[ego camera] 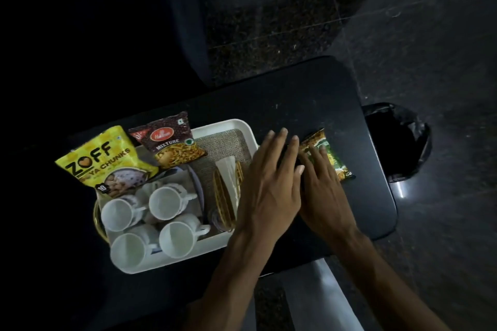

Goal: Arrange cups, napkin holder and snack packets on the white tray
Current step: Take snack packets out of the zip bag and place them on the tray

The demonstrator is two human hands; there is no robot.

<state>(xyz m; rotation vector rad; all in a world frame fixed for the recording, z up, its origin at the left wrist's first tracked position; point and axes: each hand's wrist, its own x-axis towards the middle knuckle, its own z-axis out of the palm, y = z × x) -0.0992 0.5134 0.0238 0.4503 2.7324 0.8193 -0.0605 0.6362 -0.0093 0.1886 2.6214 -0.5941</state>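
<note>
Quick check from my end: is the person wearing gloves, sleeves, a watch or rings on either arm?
None that I can see. Both hands, left and right, are bare, and both forearms are uncovered to the frame's edge. No watch, band or ring shows, though the light is dim.

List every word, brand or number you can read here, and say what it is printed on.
"ZOFF", "YA CHUNKS", "10": yellow packet.
"MIXTURE": dark red packet; its red logo is too blurred to read.
Green packet under the right hand: print too blurred to read.
Cups: no readable text.
</note>
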